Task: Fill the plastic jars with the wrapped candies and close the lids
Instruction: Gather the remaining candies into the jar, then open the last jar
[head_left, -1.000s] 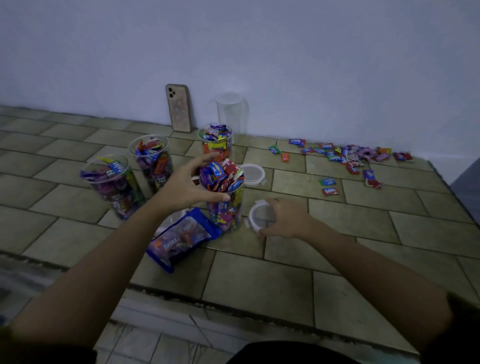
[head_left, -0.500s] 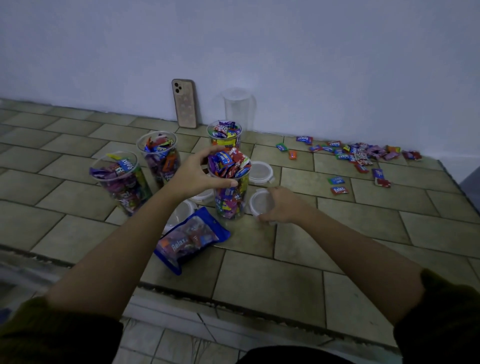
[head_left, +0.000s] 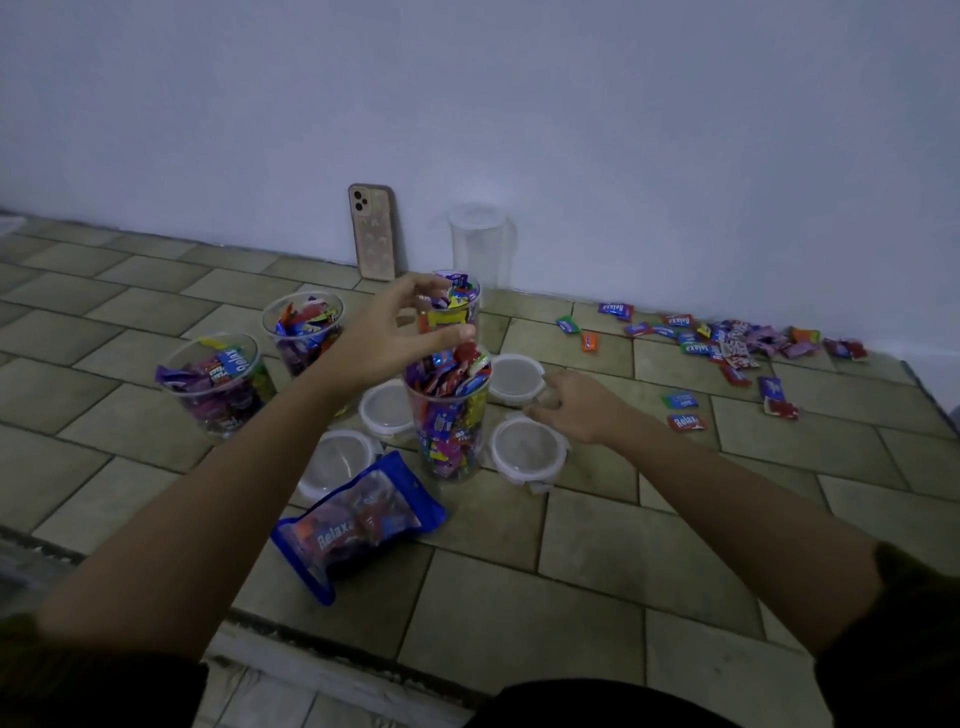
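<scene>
A clear plastic jar (head_left: 448, 421), heaped with wrapped candies, stands on the tiled floor in the middle. My left hand (head_left: 389, 332) hovers just over its top with fingers spread, holding nothing. My right hand (head_left: 576, 405) reaches in from the right with curled fingers. It sits between a white lid (head_left: 524, 448) lying beside the jar and a farther lid (head_left: 515, 376). Its fingertips are at the farther lid's edge, and whether they grip it is unclear. Three more filled open jars stand at the left (head_left: 218, 384), behind it (head_left: 306, 325) and at the back (head_left: 457, 304).
Two more lids (head_left: 387, 408) (head_left: 337, 460) lie left of the middle jar. A blue candy bag (head_left: 363, 519) lies in front. A phone (head_left: 371, 231) and an empty jar (head_left: 480, 244) stand by the wall. Loose candies (head_left: 727, 343) are scattered at the right.
My left hand has lifted off the middle jar's rim and opened above it. My right hand has come off the near lid, which now lies uncovered, and moved back towards the farther lid.
</scene>
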